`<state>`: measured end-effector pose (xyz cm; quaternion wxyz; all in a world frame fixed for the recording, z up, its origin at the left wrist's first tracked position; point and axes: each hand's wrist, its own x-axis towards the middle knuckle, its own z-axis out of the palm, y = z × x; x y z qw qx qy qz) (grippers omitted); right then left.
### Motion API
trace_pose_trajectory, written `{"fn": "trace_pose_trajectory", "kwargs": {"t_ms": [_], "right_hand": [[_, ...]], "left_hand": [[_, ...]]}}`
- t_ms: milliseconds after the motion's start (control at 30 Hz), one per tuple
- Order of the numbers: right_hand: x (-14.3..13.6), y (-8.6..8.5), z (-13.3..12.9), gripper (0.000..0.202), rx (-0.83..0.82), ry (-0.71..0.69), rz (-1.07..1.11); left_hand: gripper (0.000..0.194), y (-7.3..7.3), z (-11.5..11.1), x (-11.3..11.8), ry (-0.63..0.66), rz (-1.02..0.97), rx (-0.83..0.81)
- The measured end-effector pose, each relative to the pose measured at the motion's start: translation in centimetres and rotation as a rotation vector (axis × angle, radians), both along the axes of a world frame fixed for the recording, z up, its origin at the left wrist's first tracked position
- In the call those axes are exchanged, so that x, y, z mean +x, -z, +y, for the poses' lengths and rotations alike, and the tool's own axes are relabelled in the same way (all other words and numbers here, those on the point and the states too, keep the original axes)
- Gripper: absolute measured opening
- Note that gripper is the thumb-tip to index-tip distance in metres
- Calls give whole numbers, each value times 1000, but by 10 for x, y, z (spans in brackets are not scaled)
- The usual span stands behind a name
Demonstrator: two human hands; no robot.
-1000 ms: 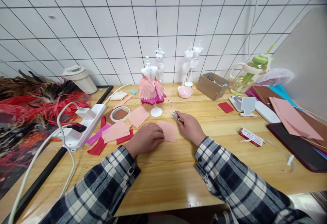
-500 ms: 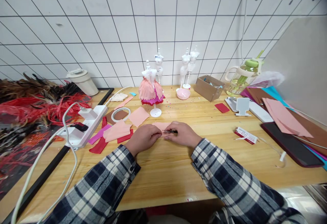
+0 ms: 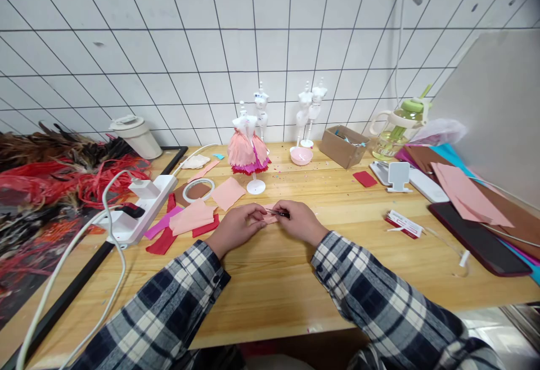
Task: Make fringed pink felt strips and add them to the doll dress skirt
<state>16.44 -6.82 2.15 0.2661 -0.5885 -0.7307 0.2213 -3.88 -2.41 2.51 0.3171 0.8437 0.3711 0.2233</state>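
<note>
Between my hands lies a piece of pink crepe paper (image 3: 270, 219) on the wooden table. My left hand (image 3: 239, 226) pinches the paper's left end, thumb and forefinger slightly apart at its edge. My right hand (image 3: 301, 222) is closed around small dark scissors (image 3: 277, 212), whose thin tip points left over the paper; the handles are mostly hidden in the palm. Behind my hands a small white mannequin (image 3: 244, 124) wears a skirt (image 3: 247, 153) of pink, magenta and red layers.
Pink crepe pieces (image 3: 192, 217), red scraps (image 3: 162, 240) and a tape roll (image 3: 198, 190) lie left, beside a power strip (image 3: 139, 212). At the back stand bare mannequins (image 3: 310, 103), a pink bowl (image 3: 301, 156) and a cardboard box (image 3: 345, 148). A phone (image 3: 476, 240) lies right.
My left fingers have lifted and spread a little at the paper's edge. The scissors in my right hand have shifted slightly left and up, with the tip now showing above the paper.
</note>
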Motion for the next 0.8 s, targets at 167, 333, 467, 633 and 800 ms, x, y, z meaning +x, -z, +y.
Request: {"fn": "trace_pose_trajectory", "kwargs": {"t_ms": [167, 333, 467, 633, 800], "right_hand": [[0, -1, -1, 16, -42, 62, -85], [-1, -3, -3, 21, -80, 16, -112], [-3, -4, -4, 23, -67, 6, -196], [-2, 0, -3, 22, -44, 3, -226], [-3, -9, -8, 31, 70, 40, -288]], "left_hand": [[19, 2, 1, 0, -32, 12, -25], [15, -3, 1, 1, -49, 68, 28], [17, -5, 0, 2, -66, 92, 77], [18, -1, 2, 1, -91, 108, 109], [14, -3, 5, -1, -87, 105, 221]]}}
